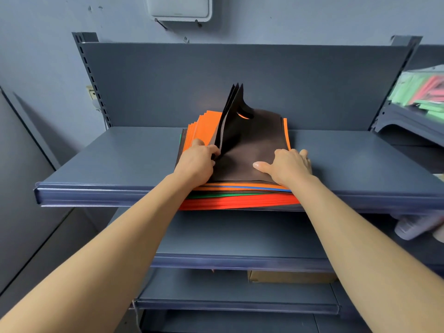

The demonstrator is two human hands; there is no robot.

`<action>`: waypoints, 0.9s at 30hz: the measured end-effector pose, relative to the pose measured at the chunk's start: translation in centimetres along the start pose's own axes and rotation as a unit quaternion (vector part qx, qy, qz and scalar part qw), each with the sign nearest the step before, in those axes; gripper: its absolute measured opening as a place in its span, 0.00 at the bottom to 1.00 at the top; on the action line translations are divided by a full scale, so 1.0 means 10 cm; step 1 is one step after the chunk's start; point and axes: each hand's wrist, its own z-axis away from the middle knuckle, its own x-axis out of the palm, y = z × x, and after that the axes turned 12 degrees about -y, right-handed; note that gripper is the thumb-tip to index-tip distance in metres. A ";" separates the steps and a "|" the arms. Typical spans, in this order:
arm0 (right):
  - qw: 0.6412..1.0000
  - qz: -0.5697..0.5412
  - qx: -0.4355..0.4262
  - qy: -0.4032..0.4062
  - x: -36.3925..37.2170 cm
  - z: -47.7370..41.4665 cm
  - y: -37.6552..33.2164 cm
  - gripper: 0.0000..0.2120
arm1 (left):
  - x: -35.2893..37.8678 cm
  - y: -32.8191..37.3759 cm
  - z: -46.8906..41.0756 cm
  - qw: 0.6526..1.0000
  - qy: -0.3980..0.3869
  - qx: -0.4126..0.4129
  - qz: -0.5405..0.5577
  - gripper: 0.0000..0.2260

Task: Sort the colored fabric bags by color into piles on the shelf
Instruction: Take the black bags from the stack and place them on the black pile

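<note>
- A mixed stack of flat fabric bags [240, 200] lies in the middle of the top dark blue-grey metal shelf [120, 159], and its near edge hangs slightly over the shelf's front lip.
- The left grip [197, 162], a bare hand, has its fingers curled round the near left edge of a few lifted dark brown bags [230, 111]. It holds them up on edge like turned pages, with their far corners pointing upward.
- An oval handle cut-out shows in the lifted bags, with orange visible through it.
- The right grip [288, 167] lies flat with its thumb spread out and its fingers straight. It presses down on the flat dark brown bag [259, 145] that tops the stack, near the stack's right front corner, and holds nothing.
- Bright orange bags [206, 126] fan out at the left rear of the stack, behind the left grip, and a thin orange edge shows along the right side.
- At the front edge the layers read, from the top down, orange, a thin blue line [264, 187], a green band [211, 195], then a thick red-orange run.
- A lower shelf [240, 236] of the same metal sits beneath, and a brown cardboard box [288, 276] stands on the level under that.
- A white wall-mounted device [180, 7] hangs above the shelving.
- On the neighbouring rack to the right, blurred green and pink packs [420, 92] are piled.
</note>
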 end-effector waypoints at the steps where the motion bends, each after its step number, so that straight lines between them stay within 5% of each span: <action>1: 1.000 0.000 -0.001 0.000 0.00 0.00 0.00 0.31 | -0.01 0.01 -0.02 1.000 -0.015 -0.005 0.011 0.18; 6: 1.000 0.007 -0.013 -0.017 -0.06 -0.02 0.01 0.30 | -0.03 0.07 -0.03 0.999 -0.021 -0.035 0.022 0.35; 12: 0.998 -0.016 -0.044 -0.034 -0.15 -0.12 -0.06 0.29 | -0.12 -0.08 0.08 0.989 0.093 -0.109 0.034 0.22; 18: 0.992 -0.013 -0.098 -0.079 -0.16 -0.13 -0.34 0.27 | -0.22 -0.28 0.28 0.964 0.028 -0.262 0.015 0.20; 27: 0.982 -0.127 -0.126 -0.056 -0.17 -0.28 -0.49 0.16 | -0.21 -0.23 0.42 0.963 0.107 -0.236 0.076 0.17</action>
